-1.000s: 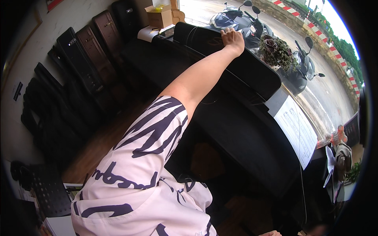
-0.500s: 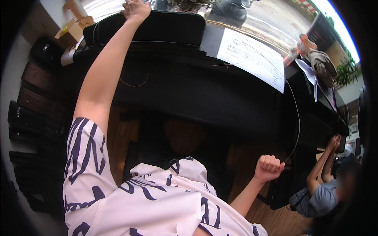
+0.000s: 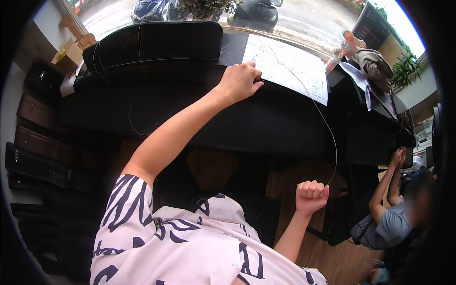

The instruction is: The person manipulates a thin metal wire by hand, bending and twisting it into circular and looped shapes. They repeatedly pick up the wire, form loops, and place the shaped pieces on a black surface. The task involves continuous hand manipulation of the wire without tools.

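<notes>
My right hand (image 3: 312,195), low at the right, is a fist gripping a thin wire (image 3: 332,135) that arcs up over a printed sheet (image 3: 294,71). My left hand (image 3: 240,81) is closed beside that sheet's left edge, near the front of a dark ledge; strands pass by its fingers, but what it holds is hidden. Behind it stands a black upright panel (image 3: 159,45) with fine strands draped across it, above a long black piece of furniture (image 3: 266,123). Another loose strand curves below the panel, left of my forearm.
Instrument cases (image 3: 38,137) line the left wall. A cardboard box (image 3: 71,61) sits at back left. Cloth (image 3: 375,66), papers and a plant (image 3: 406,69) are at the right. A co-worker in grey (image 3: 387,223) has both hands raised at far right. Parked scooters show through the window.
My left hand has left the top of the black panel and come right and down beside the sheet. The view has swung, bringing my right fist and the co-worker into sight.
</notes>
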Available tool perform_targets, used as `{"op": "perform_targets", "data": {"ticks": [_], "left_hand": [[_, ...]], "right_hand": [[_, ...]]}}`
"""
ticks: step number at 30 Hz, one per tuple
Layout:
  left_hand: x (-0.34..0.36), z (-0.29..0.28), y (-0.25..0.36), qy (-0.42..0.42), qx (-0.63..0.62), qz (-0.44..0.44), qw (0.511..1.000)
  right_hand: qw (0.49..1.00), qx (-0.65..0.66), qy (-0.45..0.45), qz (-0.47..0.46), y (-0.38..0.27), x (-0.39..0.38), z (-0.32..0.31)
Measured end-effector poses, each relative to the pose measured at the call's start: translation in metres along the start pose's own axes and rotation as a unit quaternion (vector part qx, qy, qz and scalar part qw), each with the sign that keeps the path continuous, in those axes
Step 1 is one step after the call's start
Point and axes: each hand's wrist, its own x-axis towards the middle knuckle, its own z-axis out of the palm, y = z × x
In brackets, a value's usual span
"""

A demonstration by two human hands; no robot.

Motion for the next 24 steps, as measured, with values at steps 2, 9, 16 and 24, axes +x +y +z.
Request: {"op": "perform_targets", "data": {"ticks": [2, 9, 16, 24], "left_hand": [[0.001, 0.003, -0.004, -0.001, -0.024, -0.019, 1.000], [-0.026, -0.012, -0.017, 0.177, 0.030, -0.044, 0.983], [-0.031, -0.019, -0.015, 0.214, 0.003, -0.165, 0.963], [-0.019, -0.031, -0.035, 0.146, -0.174, -0.249, 0.942]], "right_hand": [[0.999, -0.017, 0.032, 0.005, 0.001, -0.003, -0.004], [0.990, -0.092, 0.094, 0.041, 0.009, 0.003, -0.002], [0.951, -0.149, 0.269, -0.022, 0.020, 0.008, 0.001], [0.903, -0.032, 0.424, 0.069, 0.046, -0.019, -0.032]]}}
